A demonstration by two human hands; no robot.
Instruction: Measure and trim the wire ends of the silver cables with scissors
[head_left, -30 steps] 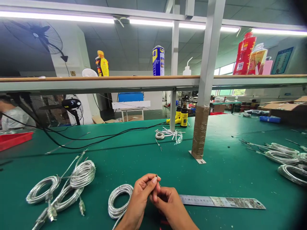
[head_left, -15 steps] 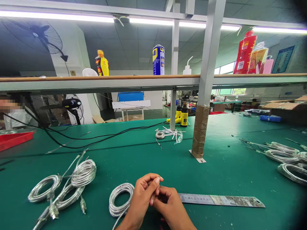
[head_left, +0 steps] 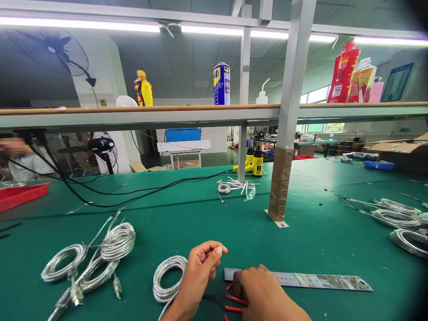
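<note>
My left hand (head_left: 199, 276) is raised over the green bench, thumb and fingertips pinched together. Whatever is between them is too small or hidden to make out. Beside its wrist lies a coil of clear-sheathed silvery cable (head_left: 161, 287), whose tail runs down out of view near my forearm. My right hand (head_left: 262, 292) is low, its fingers curled over red-handled pliers (head_left: 236, 308), fingertips hidden. More red handle ends show around it, and dark jaws point left toward my left wrist. A steel ruler (head_left: 314, 281) lies flat just beyond my right hand.
Bundled silvery cables with plugs (head_left: 117, 240) lie at left, more coils (head_left: 397, 218) at right. A taped post (head_left: 279, 187) rises from the bench to a shelf (head_left: 187, 115). Behind are white strips (head_left: 240, 183), yellow heat guns (head_left: 257, 164) and black cords (head_left: 160, 187).
My right hand has parted from my left and moved down and right onto the red-handled pliers. The ruler's left end is now uncovered. My left hand keeps its pinch in place.
</note>
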